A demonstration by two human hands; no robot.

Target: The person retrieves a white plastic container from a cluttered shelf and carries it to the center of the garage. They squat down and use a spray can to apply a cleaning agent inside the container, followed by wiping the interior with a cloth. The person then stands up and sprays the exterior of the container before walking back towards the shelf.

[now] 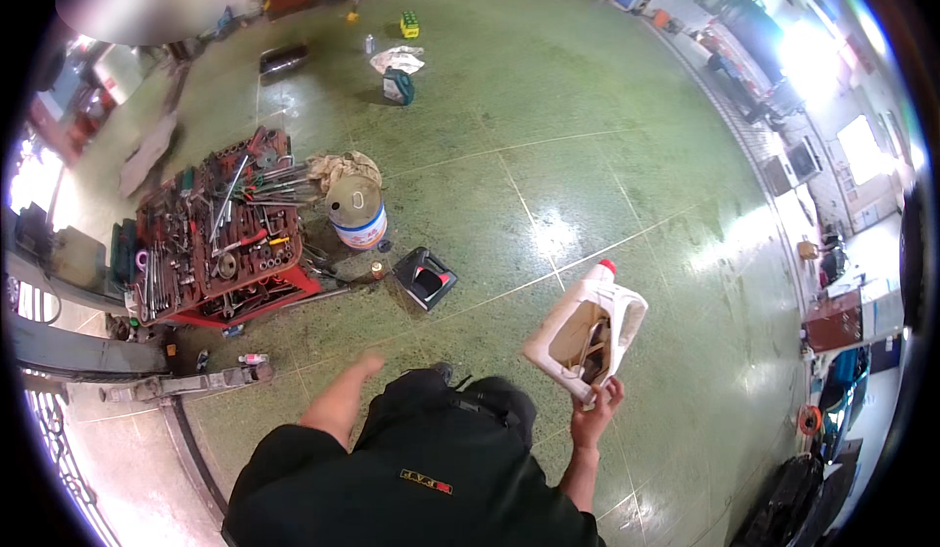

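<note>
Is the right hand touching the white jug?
Touching: the head view shows the right hand gripping the white jug at its end nearer the body.

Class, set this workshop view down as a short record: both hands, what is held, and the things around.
Right hand: holds cut-open white plastic jug near its base
Inside jug: slim dark items, not identifiable
Left hand: blurred, nothing visibly held
Left side: red metal tool cart, heaped with hand tools
Beside cart: grey-topped round drum, blue-and-white side
Near drum: black plastic container
Floor: green
</note>
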